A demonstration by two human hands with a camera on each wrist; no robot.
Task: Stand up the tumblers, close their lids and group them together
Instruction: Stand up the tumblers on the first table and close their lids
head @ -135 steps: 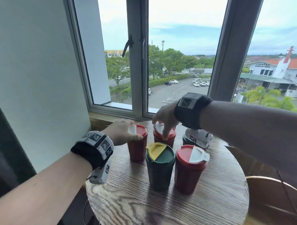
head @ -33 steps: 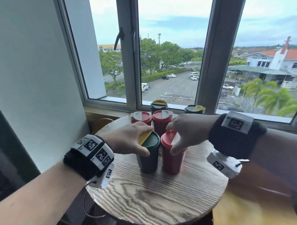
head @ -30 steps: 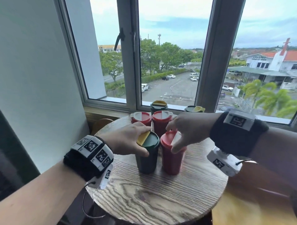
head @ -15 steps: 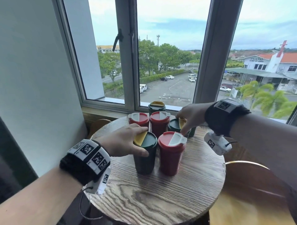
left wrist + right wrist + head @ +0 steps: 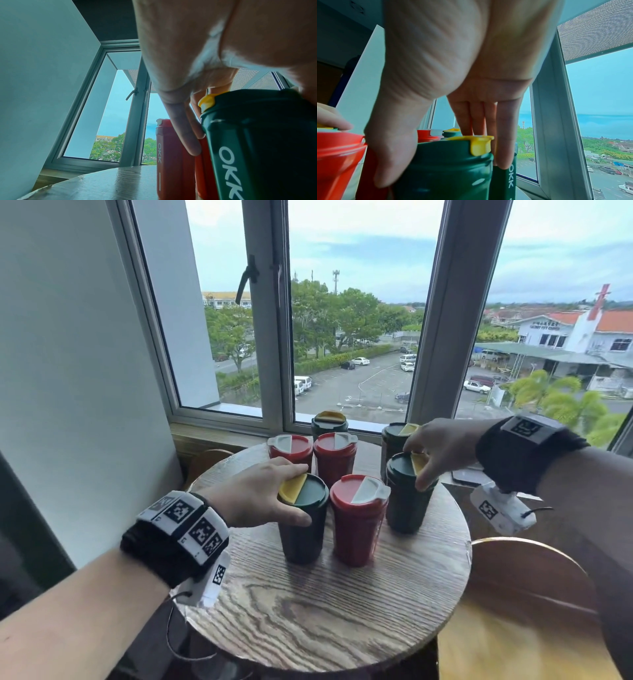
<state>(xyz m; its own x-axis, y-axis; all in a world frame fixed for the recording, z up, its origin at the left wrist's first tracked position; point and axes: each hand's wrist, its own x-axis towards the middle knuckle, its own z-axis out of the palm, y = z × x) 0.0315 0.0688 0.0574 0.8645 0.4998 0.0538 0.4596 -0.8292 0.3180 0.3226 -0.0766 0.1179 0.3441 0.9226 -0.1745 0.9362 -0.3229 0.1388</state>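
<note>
Several tumblers stand upright on the round wooden table [image 5: 325, 621], red ones with white flaps and dark green ones with yellow flaps. My left hand [image 5: 294, 494] grips the top of the front-left green tumbler [image 5: 301, 535], fingers [image 5: 185, 135] behind the lid and thumb on the near rim. Beside it stands a red tumbler [image 5: 356, 529] with its flap down. My right hand [image 5: 419, 465] grips the lid of the right green tumbler [image 5: 406, 508], thumb [image 5: 390, 155] on one side and fingers [image 5: 501, 142] on the other. Its yellow flap [image 5: 479, 144] lies flat.
Two more red tumblers [image 5: 291, 448] [image 5: 335, 457] stand behind the front row. One green tumbler [image 5: 329, 422] is by the window sill, another [image 5: 392, 438] behind my right hand. A wooden seat [image 5: 524, 611] is at lower right, a wall at left.
My right hand let go of the front red tumbler, took hold of a green one at the right and drew it nearer, beside the red one. My left hand stayed on its green tumbler.
</note>
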